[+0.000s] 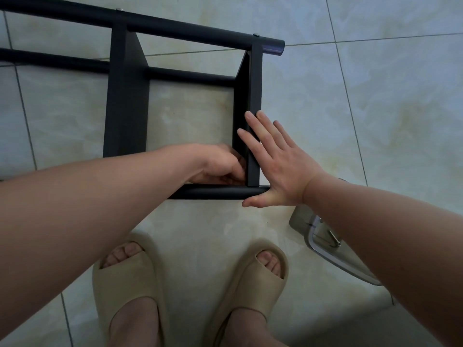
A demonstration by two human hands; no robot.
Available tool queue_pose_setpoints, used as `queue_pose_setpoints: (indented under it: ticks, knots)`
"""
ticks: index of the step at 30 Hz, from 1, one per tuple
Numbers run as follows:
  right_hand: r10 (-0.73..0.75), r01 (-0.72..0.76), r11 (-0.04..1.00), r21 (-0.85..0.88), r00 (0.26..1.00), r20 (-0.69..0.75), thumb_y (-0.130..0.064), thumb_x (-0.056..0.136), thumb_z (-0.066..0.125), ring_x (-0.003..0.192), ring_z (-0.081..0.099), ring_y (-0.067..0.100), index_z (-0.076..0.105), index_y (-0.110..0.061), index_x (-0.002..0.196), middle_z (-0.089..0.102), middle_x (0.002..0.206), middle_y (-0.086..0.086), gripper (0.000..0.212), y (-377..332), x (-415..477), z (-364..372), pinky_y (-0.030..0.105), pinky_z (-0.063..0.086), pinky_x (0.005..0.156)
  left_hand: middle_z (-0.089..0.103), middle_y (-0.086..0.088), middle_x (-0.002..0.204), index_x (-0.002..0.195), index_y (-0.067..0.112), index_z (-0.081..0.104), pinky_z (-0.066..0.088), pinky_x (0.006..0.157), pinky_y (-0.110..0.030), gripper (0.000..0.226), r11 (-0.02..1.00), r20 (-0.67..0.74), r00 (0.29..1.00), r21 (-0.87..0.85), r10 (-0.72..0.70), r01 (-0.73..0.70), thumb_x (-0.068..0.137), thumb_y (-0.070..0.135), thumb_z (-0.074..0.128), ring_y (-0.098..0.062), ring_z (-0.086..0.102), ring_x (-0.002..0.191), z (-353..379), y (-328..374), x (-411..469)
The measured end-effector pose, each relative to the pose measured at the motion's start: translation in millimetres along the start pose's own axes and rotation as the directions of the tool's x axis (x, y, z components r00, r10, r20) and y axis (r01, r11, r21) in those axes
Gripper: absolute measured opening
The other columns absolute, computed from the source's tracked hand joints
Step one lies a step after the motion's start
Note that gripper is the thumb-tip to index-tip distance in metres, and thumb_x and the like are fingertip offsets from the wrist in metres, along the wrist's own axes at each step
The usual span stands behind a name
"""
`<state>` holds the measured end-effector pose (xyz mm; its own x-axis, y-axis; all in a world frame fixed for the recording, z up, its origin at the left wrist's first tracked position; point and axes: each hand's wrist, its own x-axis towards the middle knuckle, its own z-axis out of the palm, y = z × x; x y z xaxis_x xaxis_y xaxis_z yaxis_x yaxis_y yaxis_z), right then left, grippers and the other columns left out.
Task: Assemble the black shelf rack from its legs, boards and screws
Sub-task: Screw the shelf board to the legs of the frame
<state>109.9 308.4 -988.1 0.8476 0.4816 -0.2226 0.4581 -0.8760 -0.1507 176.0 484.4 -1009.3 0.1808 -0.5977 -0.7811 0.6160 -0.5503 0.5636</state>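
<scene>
While the black shelf rack (127, 96) lies on its side on a pale tiled floor (375, 96), a person looks straight down at it with both bare arms reaching in. Its round legs run left to right, and two flat boards stand on edge between them. The far leg (175, 26) shows two small silver screw heads (256, 34) on top, one above each board.

The right hand (280, 166) lies flat against the outer face of the right board (254, 91). Its fingers are straight and spread, its grip is released, and its thumb sits at the end of the near leg (213, 192).

The left hand (220, 164) is tucked into the inner corner where that board meets the near leg. Its fingers are curled against the board's inner face, but whether its grip closes on anything cannot be told.

Near the bottom of the view, two feet in beige slide sandals (130, 284) stand just short of the rack. A clear plastic bag (323, 236) holding a metal part lies on the floor to the right, partly under the right forearm.
</scene>
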Motion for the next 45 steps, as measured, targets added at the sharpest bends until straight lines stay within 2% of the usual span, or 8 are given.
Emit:
queue_pose_setpoints:
  ticks: [9,15,19,26,31,34,37,45]
  knots:
    - [0.0,0.0,1.0,0.001,1.0,0.013,-0.092,0.075,0.04,0.156,-0.001,0.039,0.015,-0.004,0.16,0.002,0.168,0.02,0.125,-1.1,0.3,-2.2,0.061,0.016,0.122,0.066,-0.011,0.078,0.087,0.008,0.063,0.054,0.073,-0.029,0.013,0.998,0.026,0.999,-0.051,0.036,-0.034,0.09,-0.004,0.057,-0.022,0.066,0.075,1.0,-8.7,-0.6]
    - [0.001,-0.001,1.0,-0.005,1.0,0.012,-0.092,0.074,0.04,0.156,-0.001,0.039,0.016,-0.003,0.16,0.003,0.168,0.021,0.126,-1.0,0.2,-2.1,0.06,0.016,0.123,0.061,-0.02,0.093,0.1,0.003,0.062,0.05,0.091,-0.043,0.016,0.999,-0.001,0.999,0.008,0.041,-0.041,0.088,-0.007,0.057,-0.03,0.061,0.089,-1.3,-9.4,3.9]
    - [0.0,0.0,1.0,-0.001,1.0,0.012,-0.092,0.075,0.04,0.156,-0.001,0.038,0.016,-0.003,0.16,0.002,0.168,0.021,0.126,-0.9,0.4,-1.8,0.06,0.015,0.123,0.062,-0.012,0.079,0.094,0.004,0.06,0.053,0.078,-0.03,0.016,0.998,0.017,0.998,-0.01,0.066,-0.065,0.089,-0.01,0.057,-0.023,0.063,0.076,-2.4,-9.2,4.2]
    - [0.0,0.0,1.0,0.002,1.0,0.004,-0.093,0.074,0.04,0.156,-0.001,0.038,0.016,-0.004,0.16,0.002,0.168,0.02,0.126,-0.7,0.1,-0.2,0.06,0.016,0.123,0.062,-0.008,0.071,0.087,0.006,0.059,0.053,0.067,-0.025,0.016,0.993,0.038,0.995,-0.069,0.095,-0.093,0.09,-0.009,0.055,-0.018,0.064,0.066,-2.3,-12.7,5.2]
    - [-0.004,0.004,1.0,-0.002,1.0,-0.005,-0.093,0.075,0.04,0.156,0.0,0.039,0.016,-0.004,0.16,0.003,0.168,0.021,0.126,-0.3,0.2,-0.1,0.06,0.017,0.123,0.071,-0.007,0.076,0.096,0.0,0.071,0.053,0.069,-0.027,0.012,0.997,0.003,0.997,0.012,0.071,-0.071,0.087,0.002,0.063,-0.018,0.068,0.071,-3.8,-13.1,5.7]
    - [-0.003,0.003,1.0,-0.004,1.0,-0.004,-0.092,0.075,0.041,0.156,0.0,0.038,0.015,-0.004,0.16,0.003,0.168,0.02,0.126,0.0,0.3,0.1,0.06,0.016,0.123,0.066,-0.006,0.07,0.09,0.004,0.069,0.05,0.063,-0.024,0.008,0.997,0.012,0.999,0.055,0.047,-0.047,0.086,0.001,0.062,-0.019,0.063,0.066,-3.2,-9.9,4.1]
    - [-0.003,0.003,1.0,-0.01,1.0,-0.001,-0.092,0.075,0.04,0.156,-0.001,0.038,0.015,-0.004,0.161,0.002,0.168,0.02,0.126,-0.2,0.2,0.2,0.06,0.016,0.123,0.058,-0.015,0.078,0.088,0.005,0.064,0.044,0.071,-0.033,0.011,0.997,-0.007,0.999,0.064,0.05,-0.049,0.084,-0.005,0.06,-0.026,0.055,0.075,-1.6,-8.0,4.3]
    - [-0.003,0.003,1.0,-0.007,1.0,0.003,-0.092,0.075,0.041,0.156,-0.001,0.038,0.015,-0.004,0.161,0.002,0.168,0.02,0.126,-0.1,0.0,0.0,0.059,0.015,0.124,0.059,-0.017,0.085,0.105,0.001,0.06,0.05,0.07,-0.027,0.021,0.998,-0.006,0.997,0.003,0.07,-0.07,0.088,-0.01,0.055,-0.024,0.06,0.075,-2.4,-10.3,5.0]
